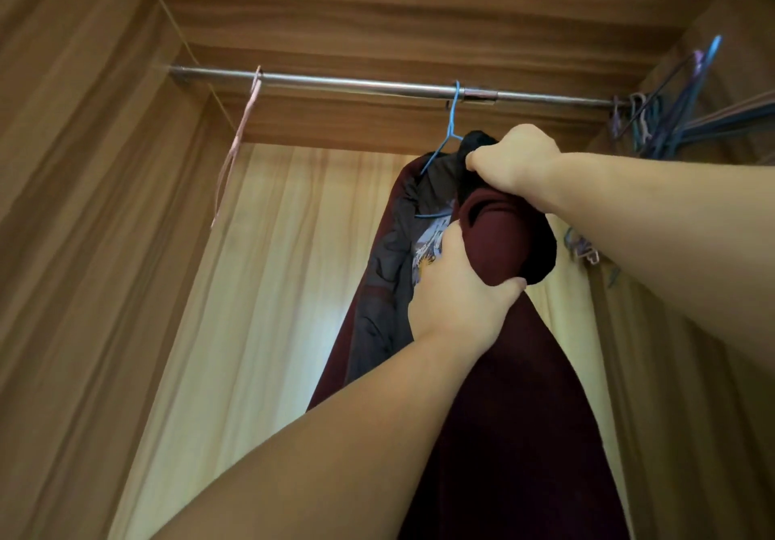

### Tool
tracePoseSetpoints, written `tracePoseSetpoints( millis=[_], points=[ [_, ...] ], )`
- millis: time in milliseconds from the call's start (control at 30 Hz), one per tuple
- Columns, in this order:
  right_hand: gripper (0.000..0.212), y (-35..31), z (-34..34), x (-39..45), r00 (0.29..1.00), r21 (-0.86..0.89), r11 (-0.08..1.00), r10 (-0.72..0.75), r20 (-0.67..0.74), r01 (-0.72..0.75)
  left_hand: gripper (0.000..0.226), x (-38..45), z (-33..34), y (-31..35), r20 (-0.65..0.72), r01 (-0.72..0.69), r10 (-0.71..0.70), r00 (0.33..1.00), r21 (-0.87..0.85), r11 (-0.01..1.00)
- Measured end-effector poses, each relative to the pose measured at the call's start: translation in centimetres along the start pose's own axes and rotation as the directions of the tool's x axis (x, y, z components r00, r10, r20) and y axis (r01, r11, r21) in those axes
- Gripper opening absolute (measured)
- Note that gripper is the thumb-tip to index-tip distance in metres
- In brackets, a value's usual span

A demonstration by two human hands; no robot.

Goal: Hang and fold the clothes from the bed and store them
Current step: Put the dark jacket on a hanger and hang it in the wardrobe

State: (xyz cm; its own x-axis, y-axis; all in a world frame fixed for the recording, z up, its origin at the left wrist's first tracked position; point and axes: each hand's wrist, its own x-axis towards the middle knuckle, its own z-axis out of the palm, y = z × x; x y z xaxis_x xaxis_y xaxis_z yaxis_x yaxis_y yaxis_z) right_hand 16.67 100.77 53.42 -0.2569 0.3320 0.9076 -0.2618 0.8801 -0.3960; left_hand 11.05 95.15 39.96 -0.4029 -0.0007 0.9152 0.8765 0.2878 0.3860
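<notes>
Hands (461, 292) (509, 157), two, grip one maroon garment (503, 392).

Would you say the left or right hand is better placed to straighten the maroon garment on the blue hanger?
The right hand: it grips the maroon garment nearest the blue hanger; the left hand holds it lower.

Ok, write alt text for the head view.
Both hands grip a maroon garment on a blue hanger hooked over a wardrobe rail: left hand lower, right hand near the collar. A pink hanger hangs left; spare hangers cluster right.
</notes>
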Motion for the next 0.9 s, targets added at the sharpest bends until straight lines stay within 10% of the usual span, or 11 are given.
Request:
tracePoseSetpoints(
  millis=[467, 900],
  points=[
    [0.091, -0.3, -4.6, -12.2, 0.993, -0.032, 0.993, 0.116, 0.012, -0.116, 0.086, -11.5, -6.1, -0.8, 0.311, 0.111, -0.051, 0.949, -0.178, 0.978],
    [0.093, -1.1, -10.7, -29.8, 0.897, -0.240, 0.898, 0.411, 0.161, -0.369, 0.083, -22.6, -14.7, 0.3, 0.569, 0.253, -0.102, 0.816, -0.193, 0.948]
  ],
)
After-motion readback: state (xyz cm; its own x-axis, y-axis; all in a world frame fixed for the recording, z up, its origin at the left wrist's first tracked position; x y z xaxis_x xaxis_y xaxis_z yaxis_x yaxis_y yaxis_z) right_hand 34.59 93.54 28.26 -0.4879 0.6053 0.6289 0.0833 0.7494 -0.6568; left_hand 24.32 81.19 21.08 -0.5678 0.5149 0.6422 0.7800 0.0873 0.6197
